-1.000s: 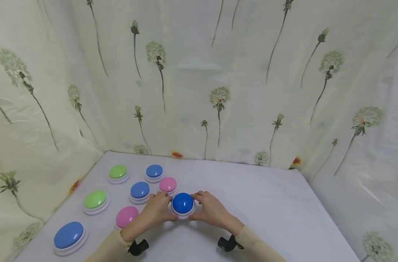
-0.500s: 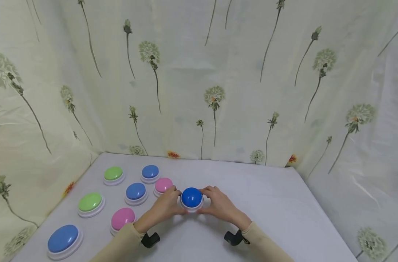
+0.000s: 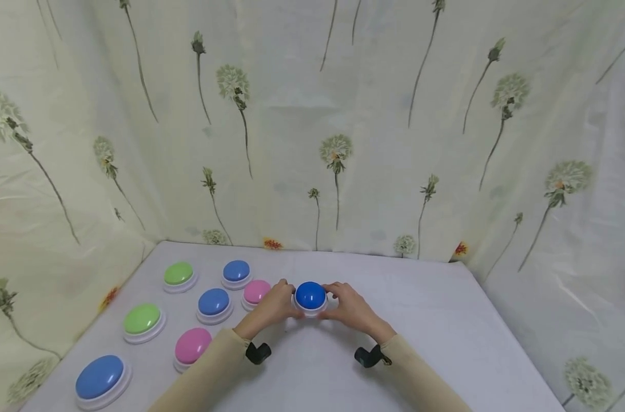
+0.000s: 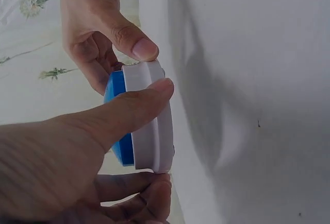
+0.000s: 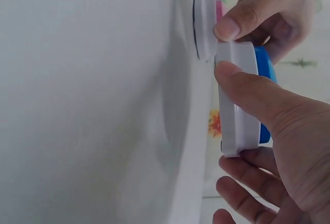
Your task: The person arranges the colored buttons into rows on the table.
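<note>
A push button with a blue dome (image 3: 310, 295) and a white base (image 4: 149, 149) is held between both hands, above the white table. My left hand (image 3: 274, 307) grips its left side, thumb on the near side of the base and fingers round the far side. From the right, my right hand (image 3: 354, 311) grips it the same way. Both wrist views show a gap and a shadow between the base and the table. Nearest my left hand stands a pink button (image 3: 256, 291), its edge partly behind the fingers.
On the left of the white table (image 3: 415, 337) stand more buttons: blue ones (image 3: 99, 377), green ones (image 3: 142, 319) and another pink one (image 3: 192, 345), partly behind the left sleeve. A dandelion-print cloth (image 3: 291, 143) hangs behind the table and along its sides.
Both hands have carried the blue button to the right and farther from me. The view has shifted slightly. The other buttons stay in place on the table.
</note>
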`<state>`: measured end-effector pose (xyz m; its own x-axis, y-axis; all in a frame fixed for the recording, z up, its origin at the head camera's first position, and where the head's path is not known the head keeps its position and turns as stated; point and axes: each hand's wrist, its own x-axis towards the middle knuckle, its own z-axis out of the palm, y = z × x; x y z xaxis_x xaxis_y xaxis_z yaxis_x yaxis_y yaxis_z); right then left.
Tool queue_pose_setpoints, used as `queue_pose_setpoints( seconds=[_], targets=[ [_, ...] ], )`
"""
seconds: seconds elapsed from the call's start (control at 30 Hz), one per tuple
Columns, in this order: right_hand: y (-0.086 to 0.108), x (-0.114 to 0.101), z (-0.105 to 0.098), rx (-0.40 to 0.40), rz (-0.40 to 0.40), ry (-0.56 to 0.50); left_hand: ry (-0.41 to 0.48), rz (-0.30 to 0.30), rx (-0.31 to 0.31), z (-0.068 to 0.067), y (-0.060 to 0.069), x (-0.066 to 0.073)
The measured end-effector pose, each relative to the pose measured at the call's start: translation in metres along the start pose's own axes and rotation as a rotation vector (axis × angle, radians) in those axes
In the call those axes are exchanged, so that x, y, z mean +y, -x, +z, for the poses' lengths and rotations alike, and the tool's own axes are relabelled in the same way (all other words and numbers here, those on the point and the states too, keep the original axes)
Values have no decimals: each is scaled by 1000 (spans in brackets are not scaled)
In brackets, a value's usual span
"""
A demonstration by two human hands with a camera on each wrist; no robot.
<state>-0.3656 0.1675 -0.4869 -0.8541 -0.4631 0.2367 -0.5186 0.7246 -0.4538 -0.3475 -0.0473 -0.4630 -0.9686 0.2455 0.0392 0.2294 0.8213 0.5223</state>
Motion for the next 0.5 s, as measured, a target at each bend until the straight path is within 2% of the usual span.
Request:
queue_pose_setpoints(
  seconds=[0.23,0.5],
  targets=[
    [-16,6,7,-45,19,-36,62,-69,-42,4,-14,-7],
    [-26,14,10,-62,30,-27,107,-103,-31,13,-31,-11]
  ],
)
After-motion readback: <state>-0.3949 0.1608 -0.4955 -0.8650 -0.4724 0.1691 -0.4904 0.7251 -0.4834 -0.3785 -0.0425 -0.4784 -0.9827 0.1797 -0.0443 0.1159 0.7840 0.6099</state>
